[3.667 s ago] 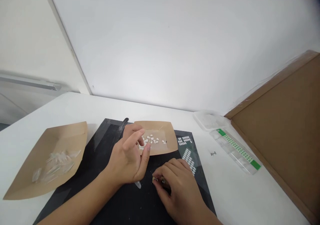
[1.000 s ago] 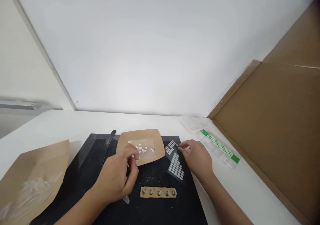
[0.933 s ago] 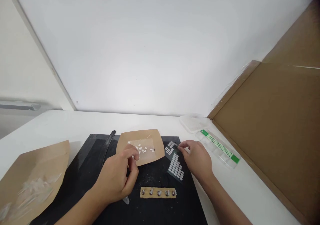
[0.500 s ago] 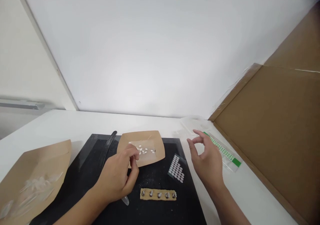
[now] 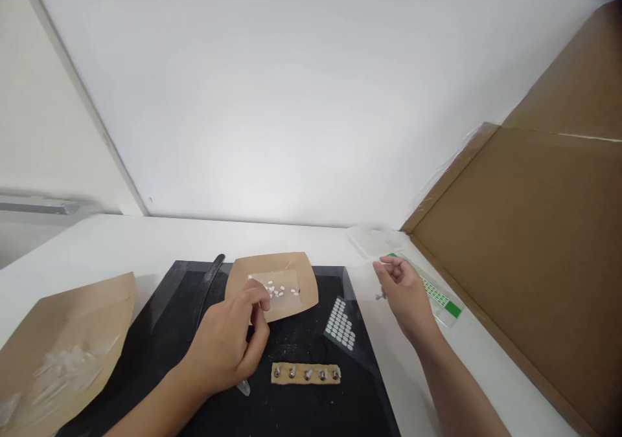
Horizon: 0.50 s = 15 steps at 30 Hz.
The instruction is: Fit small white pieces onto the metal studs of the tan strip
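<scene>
My left hand (image 5: 232,340) hovers over the black mat (image 5: 301,411), its fingers curled in front of a brown paper tray (image 5: 308,281); what they pinch, if anything, is hidden. Small white oval pieces (image 5: 276,290) lie in that tray. My right hand (image 5: 405,294) is closed in a pinch above the white table, right of the mat; anything between its fingertips is too small to make out. A small grey object (image 5: 380,296) shows beside its fingers. A sheet of white oval stickers (image 5: 341,324) and a tan strip with several metal pieces (image 5: 306,373) rest on the mat.
A larger paper tray (image 5: 104,294) with clear slender pieces stands at the left. On the mat's back left lies a black-handled tool (image 5: 211,281). A green-and-white strip (image 5: 451,309) in clear plastic lies beside the cardboard wall (image 5: 534,243) at the right.
My right hand's thumb and index finger, apart before, have come together, and the hand has turned slightly. The small grey object now shows beside it. My left hand has stayed nearly still.
</scene>
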Motion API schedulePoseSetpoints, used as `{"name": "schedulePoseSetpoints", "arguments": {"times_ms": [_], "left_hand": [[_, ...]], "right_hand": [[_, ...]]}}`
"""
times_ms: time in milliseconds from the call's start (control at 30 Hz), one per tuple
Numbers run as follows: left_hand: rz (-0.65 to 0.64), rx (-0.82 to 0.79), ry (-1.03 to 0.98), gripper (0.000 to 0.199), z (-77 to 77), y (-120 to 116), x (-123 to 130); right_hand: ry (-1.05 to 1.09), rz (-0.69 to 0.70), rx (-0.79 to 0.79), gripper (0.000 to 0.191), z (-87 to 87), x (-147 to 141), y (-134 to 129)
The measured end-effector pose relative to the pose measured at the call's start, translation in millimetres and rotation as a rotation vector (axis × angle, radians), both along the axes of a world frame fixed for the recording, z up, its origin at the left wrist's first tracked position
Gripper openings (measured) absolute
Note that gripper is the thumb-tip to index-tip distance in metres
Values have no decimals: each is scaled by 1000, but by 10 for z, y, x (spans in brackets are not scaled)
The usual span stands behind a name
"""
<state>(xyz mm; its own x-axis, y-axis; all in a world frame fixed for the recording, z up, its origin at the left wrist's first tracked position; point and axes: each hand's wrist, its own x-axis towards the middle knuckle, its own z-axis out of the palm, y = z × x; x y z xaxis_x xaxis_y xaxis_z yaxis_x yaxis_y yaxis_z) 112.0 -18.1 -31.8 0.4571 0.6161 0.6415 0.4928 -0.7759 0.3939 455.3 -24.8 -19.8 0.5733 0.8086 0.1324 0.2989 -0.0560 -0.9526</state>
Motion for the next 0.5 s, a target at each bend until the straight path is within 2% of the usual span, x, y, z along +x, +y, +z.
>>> {"name": "schedulePoseSetpoints", "arguments": {"times_ms": [233, 500], "left_hand": [[-13, -8, 7, 18, -18, -2, -11], [-18, 12, 7, 20, 14, -14, 1]], "right_hand": [[178, 42, -82, 52, -109, 26, 63], [222, 89, -100, 49, -123, -4, 57]]}}
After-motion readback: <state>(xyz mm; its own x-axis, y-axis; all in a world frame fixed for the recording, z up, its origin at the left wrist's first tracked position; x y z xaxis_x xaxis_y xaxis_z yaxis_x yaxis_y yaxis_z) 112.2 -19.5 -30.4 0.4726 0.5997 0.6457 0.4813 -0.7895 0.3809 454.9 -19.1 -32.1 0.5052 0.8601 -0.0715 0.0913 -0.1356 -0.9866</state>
